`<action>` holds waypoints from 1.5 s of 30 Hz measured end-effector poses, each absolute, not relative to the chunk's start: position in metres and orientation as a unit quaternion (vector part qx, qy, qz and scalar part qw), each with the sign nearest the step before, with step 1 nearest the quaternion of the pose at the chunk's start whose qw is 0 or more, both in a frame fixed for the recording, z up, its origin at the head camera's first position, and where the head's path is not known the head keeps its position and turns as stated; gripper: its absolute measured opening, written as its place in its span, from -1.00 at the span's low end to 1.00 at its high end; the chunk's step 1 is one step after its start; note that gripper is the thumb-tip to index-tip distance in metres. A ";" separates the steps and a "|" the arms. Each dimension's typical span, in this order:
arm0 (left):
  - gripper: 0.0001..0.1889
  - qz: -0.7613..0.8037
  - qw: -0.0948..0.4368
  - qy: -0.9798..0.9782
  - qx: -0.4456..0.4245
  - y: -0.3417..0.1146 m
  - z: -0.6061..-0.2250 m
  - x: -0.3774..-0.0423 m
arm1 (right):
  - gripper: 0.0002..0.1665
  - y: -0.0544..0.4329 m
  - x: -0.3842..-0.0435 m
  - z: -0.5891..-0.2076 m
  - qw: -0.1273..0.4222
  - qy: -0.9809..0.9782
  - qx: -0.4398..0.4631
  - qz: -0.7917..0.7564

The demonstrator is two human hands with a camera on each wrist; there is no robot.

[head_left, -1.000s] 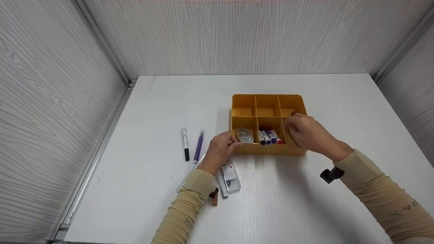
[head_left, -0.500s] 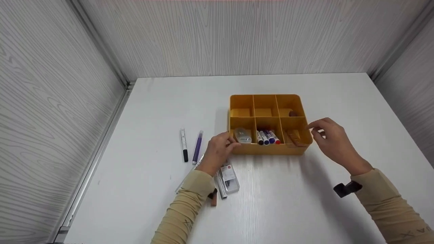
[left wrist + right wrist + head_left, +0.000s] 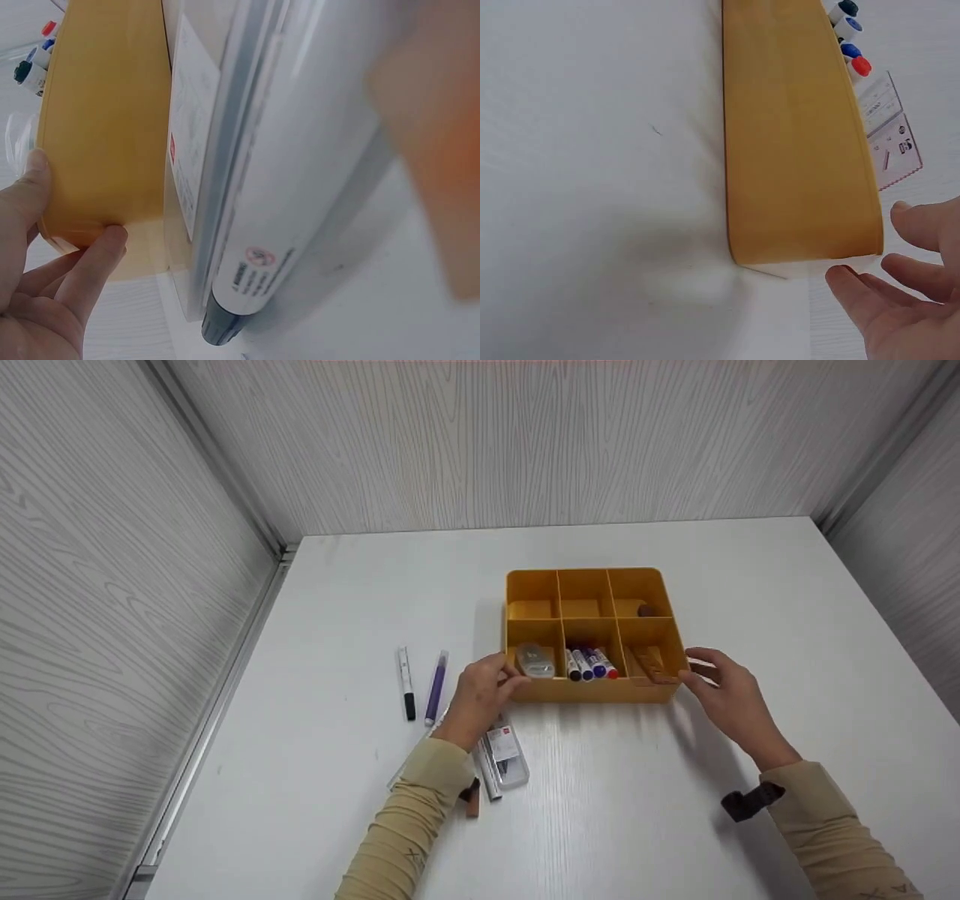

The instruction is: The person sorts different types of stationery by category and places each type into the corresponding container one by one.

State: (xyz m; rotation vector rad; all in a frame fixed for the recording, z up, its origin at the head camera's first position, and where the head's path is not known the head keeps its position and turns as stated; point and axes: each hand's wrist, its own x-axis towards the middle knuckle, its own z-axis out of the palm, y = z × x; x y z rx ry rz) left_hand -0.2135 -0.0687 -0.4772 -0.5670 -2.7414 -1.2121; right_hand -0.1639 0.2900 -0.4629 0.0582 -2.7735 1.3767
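Observation:
An orange box (image 3: 592,691) with six compartments stands on the table. My left hand (image 3: 480,690) holds its near left corner, thumb at the rim and fingers against the side. My right hand (image 3: 731,701) is at the near right corner with fingers spread; in the right wrist view a small gap shows between fingertips and box. The front compartments hold a clear rounded case (image 3: 535,662), several whiteboard markers (image 3: 592,665) and a transparent ruler-like plate (image 3: 892,142), which sticks up past the rim. A small dark lump (image 3: 645,610) lies in the back right compartment.
Left of the box lie a black-capped marker (image 3: 406,686) and a purple pen (image 3: 436,690). By my left forearm are a flat clear case (image 3: 508,756), a grey-white marker (image 3: 490,772), a brown block (image 3: 472,804) and a partly hidden clear ruler (image 3: 401,769).
My right hand has withdrawn from the front right compartment to the box's right side, then lowered toward the near corner. The dark lump and transparent plate are now uncovered. My left hand stays put.

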 end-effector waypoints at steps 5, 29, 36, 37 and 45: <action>-0.77 -0.396 0.042 -0.899 -0.182 -0.068 -0.476 -0.213 | -0.38 0.291 -0.164 -0.471 0.038 -0.887 0.031 0.459; -0.77 -0.408 -0.042 -0.894 -0.180 -0.079 -0.468 -0.203 | -0.59 0.290 -0.166 -0.481 0.092 -0.893 0.037 0.440; -0.45 -0.396 -0.051 -0.902 -0.164 -0.092 -0.456 -0.195 | -0.65 0.291 -0.167 -0.479 0.082 -0.892 0.034 0.444; -0.40 -0.390 -0.054 -0.905 -0.159 -0.093 -0.454 -0.194 | -0.65 0.291 -0.166 -0.479 0.081 -0.891 0.034 0.445; -0.18 -0.300 -0.103 -0.933 -0.167 -0.099 -0.455 -0.181 | -0.66 0.293 -0.166 -0.480 0.087 -0.888 0.034 0.450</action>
